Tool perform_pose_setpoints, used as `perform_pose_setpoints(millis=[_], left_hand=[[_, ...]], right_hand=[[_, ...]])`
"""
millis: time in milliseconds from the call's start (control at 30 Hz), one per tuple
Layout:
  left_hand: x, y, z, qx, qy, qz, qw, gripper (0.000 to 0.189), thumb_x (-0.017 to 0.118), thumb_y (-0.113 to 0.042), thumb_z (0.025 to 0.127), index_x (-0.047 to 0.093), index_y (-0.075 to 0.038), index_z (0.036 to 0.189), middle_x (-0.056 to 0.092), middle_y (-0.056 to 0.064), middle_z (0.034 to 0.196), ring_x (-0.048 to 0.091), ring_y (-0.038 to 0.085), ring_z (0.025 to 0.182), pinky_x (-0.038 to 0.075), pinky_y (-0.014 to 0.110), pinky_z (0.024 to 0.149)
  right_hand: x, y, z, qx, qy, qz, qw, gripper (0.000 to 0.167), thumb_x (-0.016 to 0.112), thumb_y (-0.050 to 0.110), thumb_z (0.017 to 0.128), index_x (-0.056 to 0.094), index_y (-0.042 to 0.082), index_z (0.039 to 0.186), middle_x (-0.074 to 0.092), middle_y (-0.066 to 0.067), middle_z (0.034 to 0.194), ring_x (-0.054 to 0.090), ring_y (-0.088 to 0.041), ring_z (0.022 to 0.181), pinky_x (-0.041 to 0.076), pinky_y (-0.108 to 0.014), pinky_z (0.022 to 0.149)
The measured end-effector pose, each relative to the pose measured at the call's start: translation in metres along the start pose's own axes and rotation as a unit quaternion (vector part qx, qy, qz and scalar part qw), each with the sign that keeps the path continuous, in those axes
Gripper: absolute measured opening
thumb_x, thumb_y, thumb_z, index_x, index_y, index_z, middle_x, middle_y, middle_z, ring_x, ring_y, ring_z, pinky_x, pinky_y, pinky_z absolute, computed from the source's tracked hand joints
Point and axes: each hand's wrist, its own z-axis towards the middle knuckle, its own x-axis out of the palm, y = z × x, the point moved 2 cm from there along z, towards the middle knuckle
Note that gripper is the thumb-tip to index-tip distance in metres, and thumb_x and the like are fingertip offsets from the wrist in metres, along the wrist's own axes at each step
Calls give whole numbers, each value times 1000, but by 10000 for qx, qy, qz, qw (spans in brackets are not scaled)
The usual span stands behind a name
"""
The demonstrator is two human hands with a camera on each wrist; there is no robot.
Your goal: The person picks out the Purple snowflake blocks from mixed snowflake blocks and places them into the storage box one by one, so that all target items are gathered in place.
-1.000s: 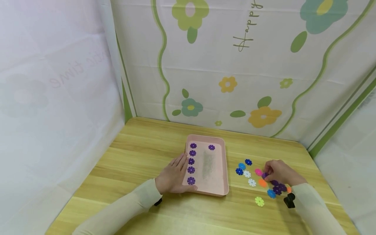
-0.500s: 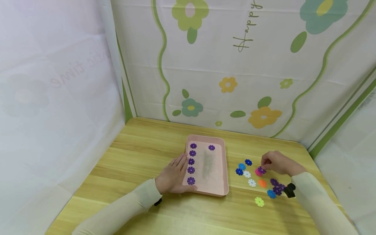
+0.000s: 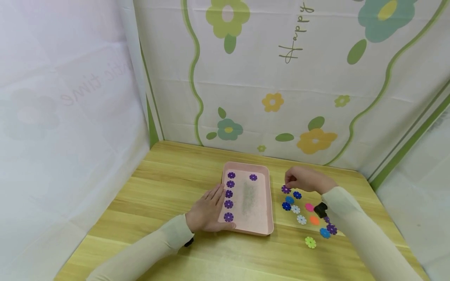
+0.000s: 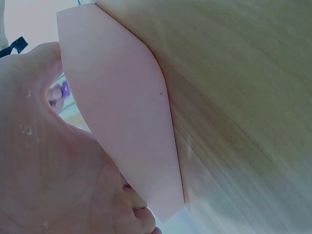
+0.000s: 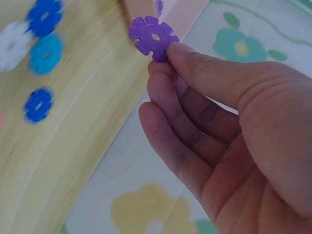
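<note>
Between thumb and fingertips my right hand point(image 3: 306, 179) pinches a purple snowflake disc point(image 5: 153, 37), a flat notched round with a small hole. In the head view this held purple disc point(image 3: 286, 189) is just right of the pink tray point(image 3: 271, 210). My left hand point(image 3: 207, 210) rests against the tray's near left corner, fingers extended along the left side and thumb over the near rim. Inside the tray, several purple discs point(image 3: 229, 204) form a column down the left, and one purple disc point(image 3: 253, 177) lies at the upper right. The left wrist view shows my palm point(image 4: 58, 156) against the tray wall point(image 4: 122, 97).
Right of the tray, loose discs lie on the wooden table point(image 3: 175, 171): blue point(image 3: 297, 195), white point(image 3: 301, 219), pink point(image 3: 309, 207), orange point(image 3: 314, 220), yellow-green point(image 3: 311, 242) and purple point(image 3: 332, 228). The right forearm partly covers some. A flower-print cloth point(image 3: 246, 78) hangs behind the table.
My right hand has picked the purple disc from the loose pieces and carried it left and away from me, towards the tray. The left hand and tray stay in place.
</note>
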Motion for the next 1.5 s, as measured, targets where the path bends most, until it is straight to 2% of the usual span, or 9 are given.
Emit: perform_pose_setpoints(millis=[333,500,600,900,1300,1400,1500], left_hand=[[-1,1,0,21,-20,-16,10000,117,41,-88,92,28,4,164,22,22,175,25,36,163,33,46,131],[0,1,0,-7,28,-36,10000,118,41,-88,91,27,3,165,21,21,176,24,35,164,32,45,131],[0,1,0,-4,37,-28,10000,119,40,-89,91,26,3,165,20,21,176,24,35,164,31,45,131],[0,0,0,20,22,-11,10000,119,40,-89,91,26,3,165,20,21,176,23,34,164,31,45,131],[0,0,0,27,-1,-22,10000,118,40,-88,92,26,3,165,21,21,176,24,34,164,31,45,131],[0,0,0,27,-16,7,10000,119,40,-88,91,26,3,165,21,21,176,24,34,164,32,45,131],[0,0,0,5,0,21,10000,119,40,-89,91,26,3,165,21,21,176,25,34,164,32,45,131]], right_hand=[[13,39,61,-357,119,-257,9990,15,71,11,101,73,10,86,71,-1,81,53,-10,69,48,-25,66],[23,46,82,-514,41,-223,9984,12,72,9,100,75,9,89,72,-1,83,56,-10,71,52,-24,67],[28,46,91,-457,-11,-124,9989,11,72,7,99,76,8,89,73,-2,84,58,-10,73,54,-24,69],[42,34,110,-162,-218,-6,9996,13,72,6,100,76,5,87,73,-3,84,58,-12,75,55,-25,71],[53,24,118,26,-353,56,9994,22,70,6,101,73,6,79,70,-2,80,56,-12,73,49,-25,68],[54,25,120,128,-336,-22,9993,20,71,8,101,75,6,81,71,-3,82,57,-12,73,49,-25,68],[55,27,121,228,-325,5,9992,16,72,9,101,79,6,87,75,-4,87,61,-12,75,55,-26,70]])
